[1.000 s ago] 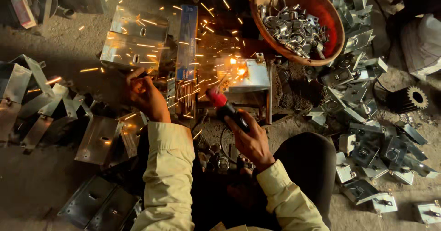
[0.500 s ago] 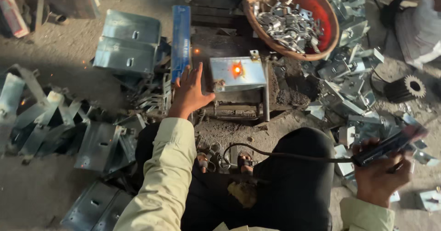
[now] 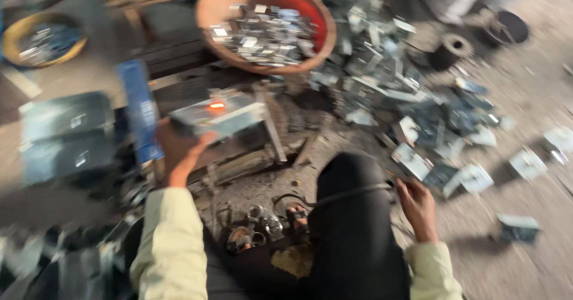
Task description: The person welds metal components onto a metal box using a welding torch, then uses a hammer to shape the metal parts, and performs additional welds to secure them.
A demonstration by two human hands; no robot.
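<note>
Metal box: a grey sheet-metal box [image 3: 218, 116] sits on a low dark stand at the middle of the scene, with an orange glowing spot on its top face that suggests a fresh weld.
Left hand: the left hand [image 3: 179, 151] grips the box at its near-left corner, fingers curled under the edge, likely kept away from the hot spot.
Right hand: the right hand [image 3: 416, 201] is off to the right beside the knee, fingers closed around a thin dark cable [image 3: 346, 194]; what hangs on its end is hidden by blur.
Floor: the person sits on the floor [image 3: 525, 85], so everything lies within arm's reach.
Bowl: a round red-brown bowl [image 3: 310, 13] at the far centre holds small bright metal pieces.
Loose brackets: a scatter of grey bent brackets [image 3: 430, 121] spreads over the right.
Finished boxes: similar grey boxes [image 3: 65, 133] lie at the left, beside a blue flat pack [image 3: 138, 112].
Yellow bowl: a yellow bowl [image 3: 15, 34] lies far left.
</note>
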